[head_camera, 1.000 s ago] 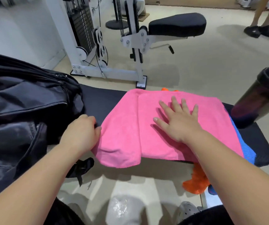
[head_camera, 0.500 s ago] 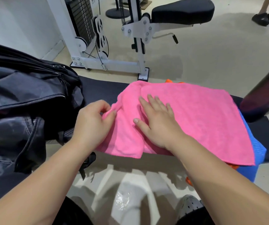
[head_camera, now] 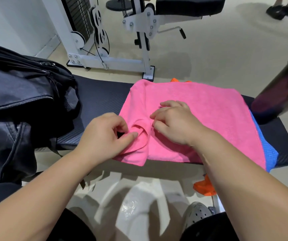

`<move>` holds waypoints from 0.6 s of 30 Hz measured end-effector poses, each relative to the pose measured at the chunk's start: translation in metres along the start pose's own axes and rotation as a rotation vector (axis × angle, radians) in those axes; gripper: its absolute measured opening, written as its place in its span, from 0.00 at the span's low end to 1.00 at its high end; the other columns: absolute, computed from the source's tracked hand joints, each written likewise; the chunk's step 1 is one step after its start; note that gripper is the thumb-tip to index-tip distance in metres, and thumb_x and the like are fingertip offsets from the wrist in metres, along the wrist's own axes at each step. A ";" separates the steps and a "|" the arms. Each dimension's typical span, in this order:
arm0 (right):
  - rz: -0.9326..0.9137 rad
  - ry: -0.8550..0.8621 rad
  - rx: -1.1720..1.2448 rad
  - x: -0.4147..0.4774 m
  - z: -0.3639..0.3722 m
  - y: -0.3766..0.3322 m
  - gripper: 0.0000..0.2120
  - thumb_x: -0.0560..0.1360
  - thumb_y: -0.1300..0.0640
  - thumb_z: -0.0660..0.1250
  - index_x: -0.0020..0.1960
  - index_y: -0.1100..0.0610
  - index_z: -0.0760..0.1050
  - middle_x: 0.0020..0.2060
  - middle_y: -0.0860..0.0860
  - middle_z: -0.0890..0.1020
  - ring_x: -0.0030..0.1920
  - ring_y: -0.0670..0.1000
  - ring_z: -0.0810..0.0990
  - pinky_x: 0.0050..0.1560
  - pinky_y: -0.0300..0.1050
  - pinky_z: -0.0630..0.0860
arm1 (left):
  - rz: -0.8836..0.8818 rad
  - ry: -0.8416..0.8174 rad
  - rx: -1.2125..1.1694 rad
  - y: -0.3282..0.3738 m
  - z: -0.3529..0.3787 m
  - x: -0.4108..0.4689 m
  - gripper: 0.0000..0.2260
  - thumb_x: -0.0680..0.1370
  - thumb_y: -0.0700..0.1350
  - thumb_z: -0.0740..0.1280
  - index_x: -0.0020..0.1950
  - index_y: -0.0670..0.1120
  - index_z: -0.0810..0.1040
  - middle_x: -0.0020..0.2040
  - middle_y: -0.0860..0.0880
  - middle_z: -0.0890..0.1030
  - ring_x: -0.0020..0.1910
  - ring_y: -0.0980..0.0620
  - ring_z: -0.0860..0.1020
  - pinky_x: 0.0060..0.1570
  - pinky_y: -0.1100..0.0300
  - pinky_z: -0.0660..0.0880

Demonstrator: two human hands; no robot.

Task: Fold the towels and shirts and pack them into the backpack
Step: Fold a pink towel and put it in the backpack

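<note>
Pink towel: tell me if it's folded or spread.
Partly folded: on the pink towel a left flap overlaps the rest, bunched where the left hand pinches it.

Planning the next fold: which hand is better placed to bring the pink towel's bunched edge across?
Left. The left hand pinches the bunched edge of the pink towel, on the side nearest the backpack. The right hand rests on the towel's middle, better placed to pin it down.

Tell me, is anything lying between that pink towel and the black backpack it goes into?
Nothing visible does. Only bare bench lies between the pink towel and the backpack at its left; the left hand and right hand are on the towel. Whether the backpack is unzipped cannot be told.
</note>
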State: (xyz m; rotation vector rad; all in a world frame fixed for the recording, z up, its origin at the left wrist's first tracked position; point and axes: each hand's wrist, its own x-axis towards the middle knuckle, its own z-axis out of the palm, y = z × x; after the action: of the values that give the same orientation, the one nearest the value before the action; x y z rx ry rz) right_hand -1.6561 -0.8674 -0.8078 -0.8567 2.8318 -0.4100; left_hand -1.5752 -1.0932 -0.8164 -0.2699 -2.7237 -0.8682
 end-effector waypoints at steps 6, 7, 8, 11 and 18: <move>-0.041 0.257 -0.037 0.004 0.011 -0.026 0.27 0.65 0.27 0.64 0.52 0.48 0.77 0.44 0.47 0.79 0.49 0.55 0.75 0.53 0.53 0.73 | 0.131 -0.295 0.108 -0.002 0.008 -0.009 0.22 0.65 0.65 0.70 0.48 0.50 0.82 0.42 0.56 0.75 0.39 0.54 0.73 0.40 0.55 0.75; -0.070 0.281 -0.013 0.005 0.012 -0.029 0.24 0.66 0.32 0.68 0.54 0.48 0.77 0.45 0.48 0.78 0.49 0.55 0.75 0.52 0.53 0.73 | 0.140 -0.301 0.112 -0.003 0.007 -0.009 0.23 0.65 0.65 0.70 0.50 0.49 0.82 0.43 0.56 0.75 0.40 0.54 0.74 0.41 0.56 0.75; -0.086 0.299 -0.011 0.007 0.013 -0.030 0.20 0.68 0.38 0.70 0.55 0.48 0.78 0.45 0.48 0.78 0.49 0.56 0.75 0.52 0.54 0.74 | 0.153 -0.312 0.119 -0.005 0.006 -0.010 0.23 0.65 0.64 0.70 0.51 0.49 0.83 0.45 0.55 0.76 0.41 0.53 0.75 0.42 0.55 0.76; -0.045 0.360 -0.044 0.010 0.014 -0.028 0.14 0.70 0.53 0.69 0.55 0.49 0.81 0.45 0.50 0.80 0.49 0.58 0.77 0.48 0.52 0.75 | 0.218 -0.312 0.122 -0.007 0.001 -0.015 0.17 0.68 0.58 0.70 0.49 0.48 0.84 0.45 0.53 0.79 0.44 0.51 0.79 0.43 0.52 0.78; 0.360 0.433 0.189 0.014 0.011 -0.008 0.09 0.70 0.52 0.69 0.49 0.49 0.82 0.44 0.47 0.84 0.49 0.54 0.81 0.45 0.46 0.75 | 0.213 -0.311 0.032 -0.010 -0.007 -0.018 0.09 0.71 0.51 0.69 0.42 0.47 0.84 0.43 0.54 0.81 0.41 0.52 0.80 0.39 0.51 0.78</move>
State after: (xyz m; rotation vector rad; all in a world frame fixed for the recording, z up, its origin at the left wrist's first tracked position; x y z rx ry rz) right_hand -1.6614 -0.8836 -0.8168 -0.2299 3.1669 -0.8799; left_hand -1.5595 -1.1069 -0.8219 -0.7303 -2.9121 -0.7780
